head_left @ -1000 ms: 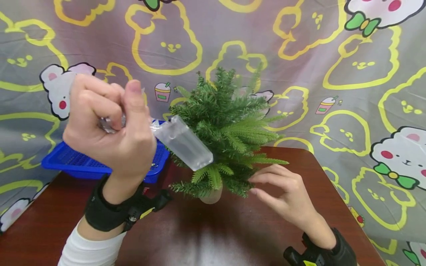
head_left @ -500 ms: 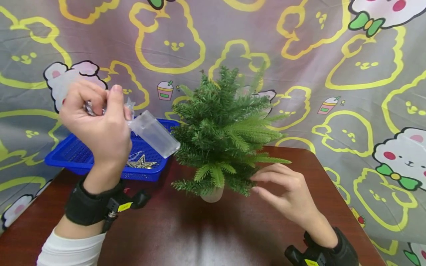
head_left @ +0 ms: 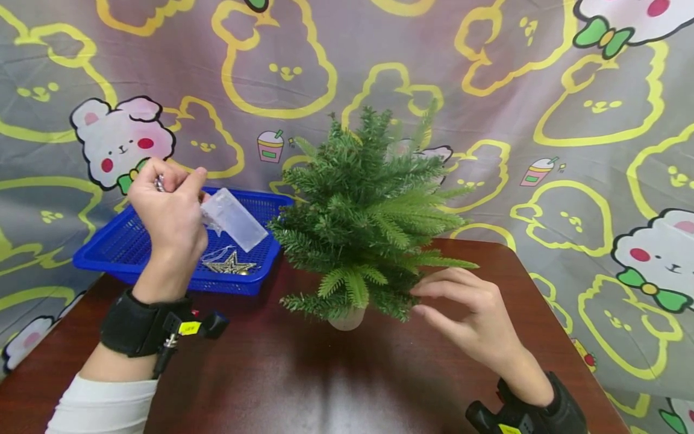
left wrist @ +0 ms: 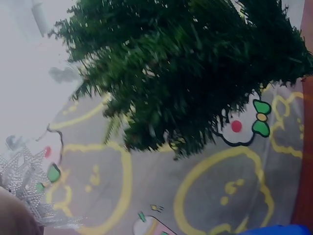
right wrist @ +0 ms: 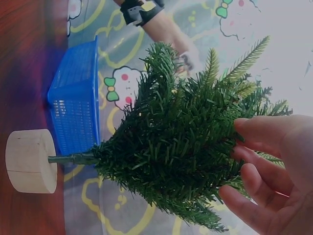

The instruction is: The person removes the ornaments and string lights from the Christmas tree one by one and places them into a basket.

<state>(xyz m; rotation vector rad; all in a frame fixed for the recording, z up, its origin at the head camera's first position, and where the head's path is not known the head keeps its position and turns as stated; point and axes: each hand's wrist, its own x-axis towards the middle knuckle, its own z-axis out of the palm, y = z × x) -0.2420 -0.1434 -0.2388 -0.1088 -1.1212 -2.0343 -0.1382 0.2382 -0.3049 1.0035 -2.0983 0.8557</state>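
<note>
My left hand [head_left: 170, 214] is raised above the blue basket, its fingers curled around a silvery bundle of star string lights [left wrist: 22, 178]. From that bundle hangs a translucent rectangular case [head_left: 235, 220], tilted down to the right. A small artificial Christmas tree [head_left: 358, 205] stands upright in the middle of the table on a round pale wooden base [right wrist: 30, 161]. At its lower right branches is my right hand [head_left: 468, 316], fingers loosely bent and spread, tips touching the needles. Inside the left fist, most of the bundle is hidden.
A blue plastic basket [head_left: 179, 282] stands at the back left of the brown table [head_left: 260, 374]. In it lies a gold star ornament [head_left: 230, 264] with a white string. Behind everything hangs a grey cartoon-print cloth [head_left: 379, 36].
My left hand has moved down and away with the string lights and case, from in front of the tree to over the basket. My right hand has stayed at the branches.
</note>
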